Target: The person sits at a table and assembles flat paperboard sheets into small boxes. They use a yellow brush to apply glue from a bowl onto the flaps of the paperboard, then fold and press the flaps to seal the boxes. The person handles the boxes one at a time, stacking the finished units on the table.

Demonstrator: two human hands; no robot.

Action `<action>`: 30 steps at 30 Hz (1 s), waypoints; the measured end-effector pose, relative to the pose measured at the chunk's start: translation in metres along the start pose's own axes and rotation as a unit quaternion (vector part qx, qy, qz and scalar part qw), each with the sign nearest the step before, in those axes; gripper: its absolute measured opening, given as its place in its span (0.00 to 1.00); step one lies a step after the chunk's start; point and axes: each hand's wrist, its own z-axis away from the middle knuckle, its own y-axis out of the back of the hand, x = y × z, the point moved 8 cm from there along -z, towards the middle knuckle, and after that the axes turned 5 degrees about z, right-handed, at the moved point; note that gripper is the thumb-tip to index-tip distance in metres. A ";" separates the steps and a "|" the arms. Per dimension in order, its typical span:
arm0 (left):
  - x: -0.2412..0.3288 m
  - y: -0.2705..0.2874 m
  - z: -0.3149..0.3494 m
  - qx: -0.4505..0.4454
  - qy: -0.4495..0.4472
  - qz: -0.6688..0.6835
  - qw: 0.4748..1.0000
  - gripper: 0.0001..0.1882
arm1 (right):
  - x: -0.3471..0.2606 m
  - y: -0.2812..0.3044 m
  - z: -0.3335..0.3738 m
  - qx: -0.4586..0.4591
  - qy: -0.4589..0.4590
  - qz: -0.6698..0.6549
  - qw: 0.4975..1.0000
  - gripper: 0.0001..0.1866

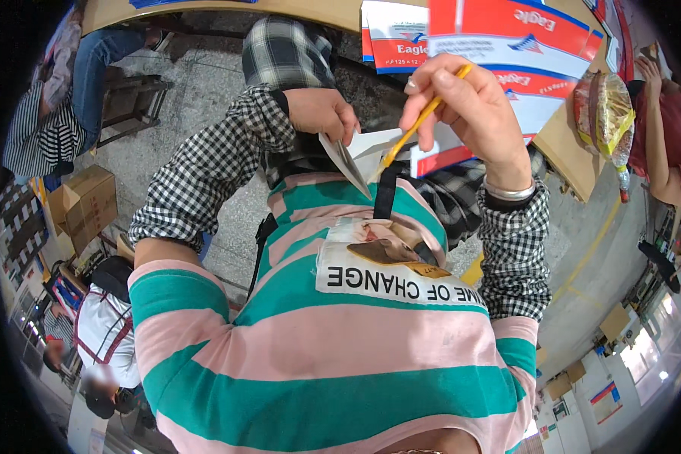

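My left hand [321, 113] is closed on the edge of a folded piece of white-and-grey card [346, 160], held just above my lap. In my right hand [473, 113] is a thin yellow brush [420, 125], gripped between thumb and fingers and slanting down to the left. Its tip is close by the open inside of the card; whether it touches I cannot tell. Beyond my right hand, red, white and blue printed card sheets [537, 45] lie overlapping at the table edge, and one reaches below my wrist.
The tan table [204, 9] curves along the far side. On its right part stands a clear-and-yellow plastic bag [604, 117]. A cardboard box [83, 204] and a dark stool [132, 106] are on the left floor. Other people sit at left and right, one with a bare arm [662, 136].
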 end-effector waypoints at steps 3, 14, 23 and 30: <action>-0.008 0.006 0.004 -0.032 0.032 0.073 0.996 0.09 | -0.012 0.003 -0.004 -0.012 0.034 -0.071 0.997 0.17; 0.047 0.074 -0.006 0.031 -0.025 0.206 0.978 0.19 | -0.110 0.075 0.023 0.098 0.321 -0.214 0.917 0.18; 0.099 0.081 -0.034 0.018 -0.022 0.255 0.967 0.19 | -0.195 0.064 0.194 0.262 0.480 0.037 0.836 0.10; 0.081 0.097 -0.029 0.037 -0.065 0.344 0.936 0.23 | -0.175 0.064 0.258 0.418 0.471 0.129 0.766 0.20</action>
